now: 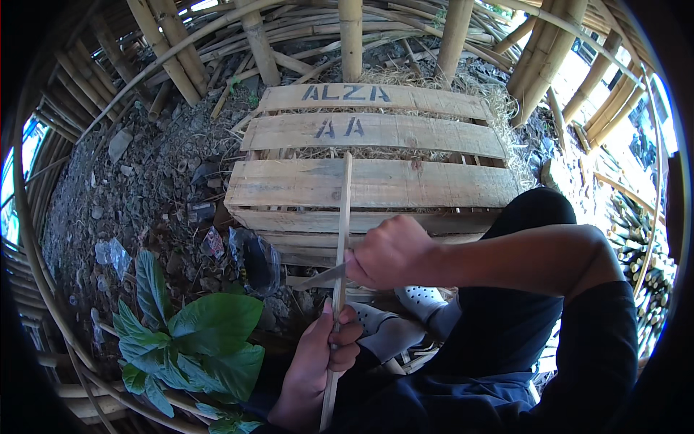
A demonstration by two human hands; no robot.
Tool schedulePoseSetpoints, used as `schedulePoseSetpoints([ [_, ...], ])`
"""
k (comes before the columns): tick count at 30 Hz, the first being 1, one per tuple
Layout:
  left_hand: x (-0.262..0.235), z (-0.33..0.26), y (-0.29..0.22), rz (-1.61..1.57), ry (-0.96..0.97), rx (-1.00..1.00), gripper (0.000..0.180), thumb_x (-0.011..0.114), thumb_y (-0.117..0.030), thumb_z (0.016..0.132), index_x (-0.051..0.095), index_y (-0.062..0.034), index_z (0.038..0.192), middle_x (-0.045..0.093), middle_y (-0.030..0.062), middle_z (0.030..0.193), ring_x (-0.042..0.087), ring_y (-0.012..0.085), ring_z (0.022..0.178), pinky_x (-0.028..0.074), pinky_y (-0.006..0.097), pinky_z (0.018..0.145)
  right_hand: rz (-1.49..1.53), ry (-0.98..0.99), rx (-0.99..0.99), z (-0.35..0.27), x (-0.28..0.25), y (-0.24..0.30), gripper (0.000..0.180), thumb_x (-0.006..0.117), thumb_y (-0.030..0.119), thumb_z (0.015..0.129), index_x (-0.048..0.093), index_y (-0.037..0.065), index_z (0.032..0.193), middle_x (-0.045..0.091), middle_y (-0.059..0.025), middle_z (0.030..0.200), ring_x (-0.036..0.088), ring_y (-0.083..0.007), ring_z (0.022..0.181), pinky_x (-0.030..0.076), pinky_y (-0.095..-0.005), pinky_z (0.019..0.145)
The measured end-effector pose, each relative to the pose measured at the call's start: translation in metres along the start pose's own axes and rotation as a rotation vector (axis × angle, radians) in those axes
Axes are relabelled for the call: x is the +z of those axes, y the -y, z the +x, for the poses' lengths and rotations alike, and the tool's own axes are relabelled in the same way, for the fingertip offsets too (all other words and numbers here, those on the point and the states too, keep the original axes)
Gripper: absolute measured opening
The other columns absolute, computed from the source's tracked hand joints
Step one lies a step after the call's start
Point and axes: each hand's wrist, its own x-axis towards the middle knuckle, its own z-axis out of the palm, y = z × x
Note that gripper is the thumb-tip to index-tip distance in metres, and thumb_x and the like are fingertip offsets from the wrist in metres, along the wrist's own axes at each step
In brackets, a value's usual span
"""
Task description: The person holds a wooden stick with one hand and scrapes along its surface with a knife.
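Note:
My left hand (318, 362) is closed around the lower part of a long, thin bamboo strip (345, 210), which stands nearly upright in front of me. The strip's far end overlaps the slats of a wooden crate. My right hand (390, 253) is closed in a fist just above the left one and grips a knife; its handle is hidden in the fingers. The knife's blade (322, 278) points left and crosses the strip. Whether the edge is biting into the strip I cannot tell.
A slatted wooden crate (289, 181) with straw stands ahead. At the lower left grows a leafy green plant (210, 333). A clear plastic container (256, 264) and litter lie on stony ground. Bamboo poles (350, 43) stand behind; cut bamboo pieces (629, 253) are piled right.

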Motion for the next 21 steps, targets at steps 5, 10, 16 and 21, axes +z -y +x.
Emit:
schedulePoseSetpoints([
  [5, 0.0, -0.004, 0.001, -0.032, 0.02, -0.002, 0.035, 0.027, -0.045, 0.102, 0.04, -0.0162, 0.09, 0.026, -0.0082, 0.064, 0.016, 0.001, 0.046, 0.01, 0.019, 0.038, 0.043, -0.173, 0.36, 0.026, -0.017, -0.053, 0.045, 0.037, 0.035, 0.094, 0.064, 0.007, 0.072, 0.064, -0.014, 0.066, 0.066, -0.0302, 0.063, 0.054, -0.0432, 0.06],
  [10, 0.001, -0.002, 0.001, -0.013, -0.018, 0.007, 0.033, 0.028, -0.043, 0.103, 0.04, -0.0152, 0.09, 0.025, -0.0081, 0.063, 0.016, 0.0, 0.043, 0.011, 0.018, 0.035, 0.073, 0.097, 0.203, 0.004, -0.019, 0.002, 0.035, 0.04, 0.035, 0.093, 0.064, 0.012, 0.078, 0.066, -0.0122, 0.072, 0.068, -0.0289, 0.07, 0.054, -0.0434, 0.063],
  [16, 0.003, -0.005, 0.001, -0.02, -0.022, 0.007, 0.033, 0.027, -0.042, 0.103, 0.04, -0.0151, 0.089, 0.026, -0.0079, 0.063, 0.016, 0.0001, 0.042, 0.012, 0.018, 0.034, -0.004, -0.212, 0.327, 0.03, -0.027, -0.062, 0.05, 0.036, 0.036, 0.094, 0.064, 0.005, 0.067, 0.064, -0.0159, 0.064, 0.065, -0.0326, 0.059, 0.055, -0.0434, 0.062],
  [21, -0.003, -0.005, 0.001, -0.066, 0.031, -0.032, 0.036, 0.028, -0.047, 0.102, 0.04, -0.0157, 0.09, 0.026, -0.0077, 0.064, 0.016, 0.001, 0.045, 0.011, 0.019, 0.037, 0.029, -0.001, 0.155, 0.006, -0.015, -0.008, 0.044, 0.037, 0.034, 0.094, 0.064, 0.007, 0.072, 0.065, -0.0148, 0.069, 0.067, -0.03, 0.065, 0.055, -0.0444, 0.062],
])
